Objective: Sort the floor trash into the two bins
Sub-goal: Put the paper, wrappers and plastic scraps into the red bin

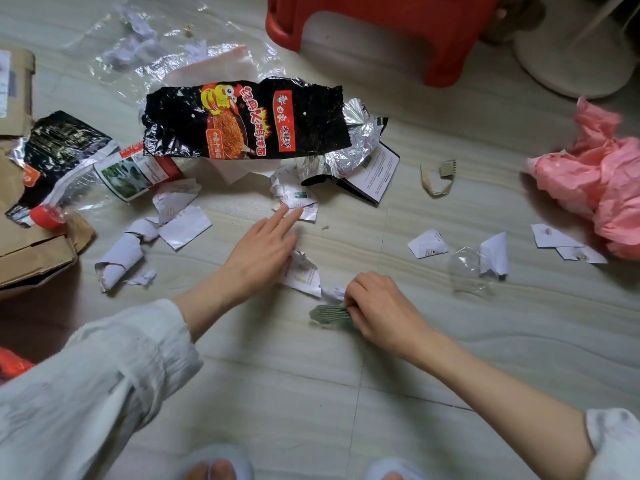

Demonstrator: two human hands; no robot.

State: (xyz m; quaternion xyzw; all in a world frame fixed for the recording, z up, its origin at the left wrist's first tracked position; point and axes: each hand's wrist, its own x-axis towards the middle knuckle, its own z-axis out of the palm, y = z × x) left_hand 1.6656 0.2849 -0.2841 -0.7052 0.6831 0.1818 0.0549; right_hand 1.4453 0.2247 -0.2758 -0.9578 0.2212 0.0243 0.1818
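Trash lies scattered over the pale tiled floor. My right hand [381, 310] pinches a green striped scrap [329, 315] together with a small white scrap [333, 293] just above the floor. My left hand [261, 252] reaches forward with fingers extended, holding a torn white paper scrap [303, 273] under its palm; its fingertips point at another printed scrap [301, 202]. A big black noodle wrapper [242, 121] with foil lining lies beyond. No bin is in view.
Torn white papers [173, 220] and a crushed plastic bottle with red cap [46, 216] lie left, by brown cardboard [31, 251]. A pink plastic bag [595, 181] sits right, more paper scraps [427, 244] and clear plastic [467, 271] nearby. A red stool [381, 32] stands behind.
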